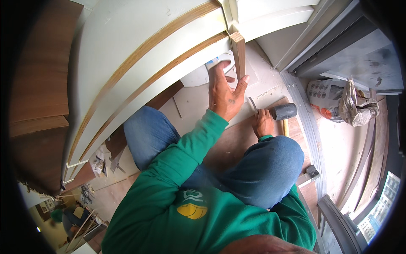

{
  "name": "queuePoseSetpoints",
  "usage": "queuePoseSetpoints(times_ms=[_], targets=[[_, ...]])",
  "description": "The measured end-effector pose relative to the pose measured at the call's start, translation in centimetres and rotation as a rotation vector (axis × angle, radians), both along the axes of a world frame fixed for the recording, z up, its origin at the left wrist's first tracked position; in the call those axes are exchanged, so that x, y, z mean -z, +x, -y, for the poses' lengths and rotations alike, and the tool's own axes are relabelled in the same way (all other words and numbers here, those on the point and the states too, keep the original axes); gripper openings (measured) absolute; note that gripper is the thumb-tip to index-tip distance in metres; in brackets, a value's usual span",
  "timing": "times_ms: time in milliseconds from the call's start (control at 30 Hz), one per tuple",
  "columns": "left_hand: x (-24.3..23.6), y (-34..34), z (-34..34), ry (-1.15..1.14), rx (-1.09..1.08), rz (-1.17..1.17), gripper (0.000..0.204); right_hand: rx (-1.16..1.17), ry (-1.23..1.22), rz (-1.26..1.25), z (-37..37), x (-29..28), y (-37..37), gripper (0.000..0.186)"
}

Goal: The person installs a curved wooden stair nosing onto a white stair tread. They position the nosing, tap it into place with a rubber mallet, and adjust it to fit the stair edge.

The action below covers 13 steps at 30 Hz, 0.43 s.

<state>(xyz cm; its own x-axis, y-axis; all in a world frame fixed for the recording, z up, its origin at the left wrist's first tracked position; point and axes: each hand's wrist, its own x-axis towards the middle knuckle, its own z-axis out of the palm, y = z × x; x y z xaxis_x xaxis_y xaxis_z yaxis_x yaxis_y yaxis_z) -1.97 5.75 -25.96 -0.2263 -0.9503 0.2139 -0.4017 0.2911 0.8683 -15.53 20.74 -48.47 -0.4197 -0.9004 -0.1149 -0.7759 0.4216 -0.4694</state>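
Observation:
My left hand [226, 94] is raised in the middle, fingers apart and thumb out. The thumb tip is at the lower end of a short plywood strip [239, 55], which stands out from the edge of a white panel [177, 53]. I cannot tell whether the thumb presses on the strip. My right hand [264, 122] is low beside my right knee, fingers closed; a thin, curved piece [252, 103] shows just above them, its kind unclear. A mallet with a black head [285, 111] and a pale handle is right beside this hand; the knee partly hides it.
A white bucket [196, 77] stands behind my left hand. To the right, a metal sliding-door track [311, 139] crosses the floor, with a crumpled paper sack [342, 101] beyond it. Brown boards [40, 63] rise at the left; another person [69, 220] sits at lower left.

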Motion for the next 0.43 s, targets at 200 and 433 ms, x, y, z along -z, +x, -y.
queuePoseSetpoints(times_ms=[200, 433], targets=[[-3.2, -0.2, 1.4, -0.016, -0.001, -0.06, 0.067, -0.015, -0.279, 0.331, 3.5, -3.4, 0.0, 0.022], [-2.5, -0.8, 2.4, 0.096, 0.183, -0.048, 0.053, 0.054, -0.235, 0.309, 0.0, -4.1, -0.5, 0.026]])
